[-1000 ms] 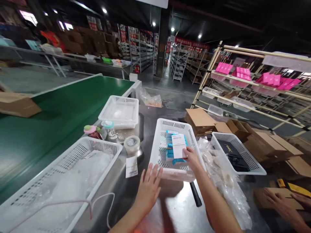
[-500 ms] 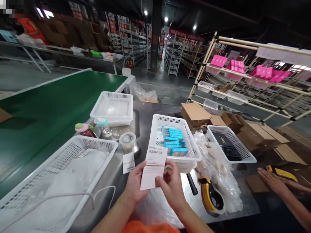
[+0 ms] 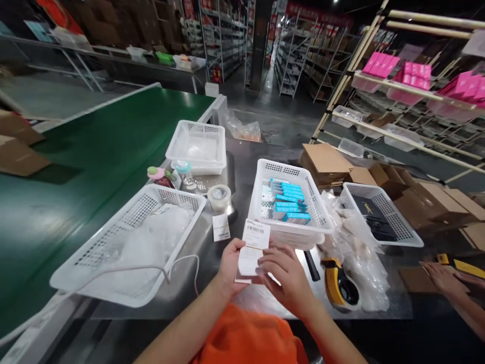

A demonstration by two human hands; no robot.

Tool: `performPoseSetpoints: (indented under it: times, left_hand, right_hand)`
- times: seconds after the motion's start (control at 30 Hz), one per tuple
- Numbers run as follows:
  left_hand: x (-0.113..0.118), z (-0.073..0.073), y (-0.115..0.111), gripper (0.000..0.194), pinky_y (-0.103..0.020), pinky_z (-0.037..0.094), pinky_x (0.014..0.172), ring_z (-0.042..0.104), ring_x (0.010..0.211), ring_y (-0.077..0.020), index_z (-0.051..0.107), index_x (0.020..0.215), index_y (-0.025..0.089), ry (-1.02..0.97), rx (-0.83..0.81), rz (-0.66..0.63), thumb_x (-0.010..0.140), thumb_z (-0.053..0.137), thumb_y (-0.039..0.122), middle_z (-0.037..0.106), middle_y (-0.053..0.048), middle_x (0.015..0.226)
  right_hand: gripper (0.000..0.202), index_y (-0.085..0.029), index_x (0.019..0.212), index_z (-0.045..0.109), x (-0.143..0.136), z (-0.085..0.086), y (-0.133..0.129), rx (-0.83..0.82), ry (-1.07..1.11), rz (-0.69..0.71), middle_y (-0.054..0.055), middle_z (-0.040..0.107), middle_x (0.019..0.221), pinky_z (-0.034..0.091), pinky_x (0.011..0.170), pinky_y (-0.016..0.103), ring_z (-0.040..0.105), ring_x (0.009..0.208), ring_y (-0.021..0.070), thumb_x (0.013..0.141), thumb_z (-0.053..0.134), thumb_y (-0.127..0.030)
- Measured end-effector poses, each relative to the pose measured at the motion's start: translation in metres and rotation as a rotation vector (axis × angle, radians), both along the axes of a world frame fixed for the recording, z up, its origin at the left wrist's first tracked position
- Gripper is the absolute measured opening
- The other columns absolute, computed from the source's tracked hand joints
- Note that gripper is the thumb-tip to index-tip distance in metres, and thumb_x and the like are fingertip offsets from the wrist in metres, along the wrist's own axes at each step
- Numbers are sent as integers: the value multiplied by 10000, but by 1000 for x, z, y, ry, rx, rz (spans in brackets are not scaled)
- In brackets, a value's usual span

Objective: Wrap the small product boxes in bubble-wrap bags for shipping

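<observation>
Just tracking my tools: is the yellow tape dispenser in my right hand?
No, the yellow tape dispenser lies on the table to the right of your right hand.

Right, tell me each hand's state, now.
Left hand: closed, holding the banded paper slips.
Right hand: partly curled at the slips; whether it grips them cannot be told.
</observation>
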State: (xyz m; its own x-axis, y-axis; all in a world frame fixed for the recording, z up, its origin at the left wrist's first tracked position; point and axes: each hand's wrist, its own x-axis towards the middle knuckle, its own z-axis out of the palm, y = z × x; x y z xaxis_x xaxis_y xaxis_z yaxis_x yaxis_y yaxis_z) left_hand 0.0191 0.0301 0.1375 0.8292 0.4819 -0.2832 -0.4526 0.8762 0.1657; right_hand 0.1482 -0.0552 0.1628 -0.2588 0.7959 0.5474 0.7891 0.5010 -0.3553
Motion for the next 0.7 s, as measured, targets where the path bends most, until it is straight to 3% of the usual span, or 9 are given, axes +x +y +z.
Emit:
performPoseSetpoints:
  times: [0.13,0.27,0.37,0.47,0.57,0.7]
  left_hand:
    - [-11,-3,-4,529,-472,481,893,661,967,-354,676,1077,30,19,-31,-26,654,509,300,734,-175,976]
    - [-25,-9,-13,413,-471,478,907,684,907,-313,690,1030,53,43,-22,-153,743,523,299,747,-159,909]
    - [-33,-14,-20,464,-504,474,911,683,916,-329,680,1063,43,11,-12,-240,670,538,244,745,-163,948]
    - [-32,-11,-26,497,-524,457,935,659,1003,-367,663,1116,43,-29,-11,-289,698,553,288,732,-172,1016]
    - [-25,1,-35,555,-526,430,978,616,1112,-370,600,1239,114,-74,30,-258,777,594,421,705,-148,1119]
    - [-15,10,-50,653,-548,408,1005,566,1185,-393,592,1241,157,-65,113,-287,702,732,500,694,-137,1146]
  right_hand:
    - [163,-212,967,572,-12,-5,-7,51,-5,-91,36,726,860,503,836,351,665,801,158,905,489,-87]
    - [176,-205,871,569,-22,-10,-14,-74,64,-353,29,667,723,474,604,289,614,645,164,959,417,-191]
    - [222,-209,807,545,-23,-9,-18,-147,106,-471,16,626,673,426,539,267,570,584,155,972,401,-245]
    - [230,-208,803,543,-19,-4,-21,-115,55,-475,17,617,668,406,550,266,558,589,156,974,394,-243]
    - [248,-208,801,560,-12,-1,-22,-53,-35,-442,25,620,663,381,557,279,540,586,164,979,391,-245]
    - [269,-205,791,559,3,1,-24,-25,-60,-405,26,626,673,361,569,278,544,603,157,989,380,-241]
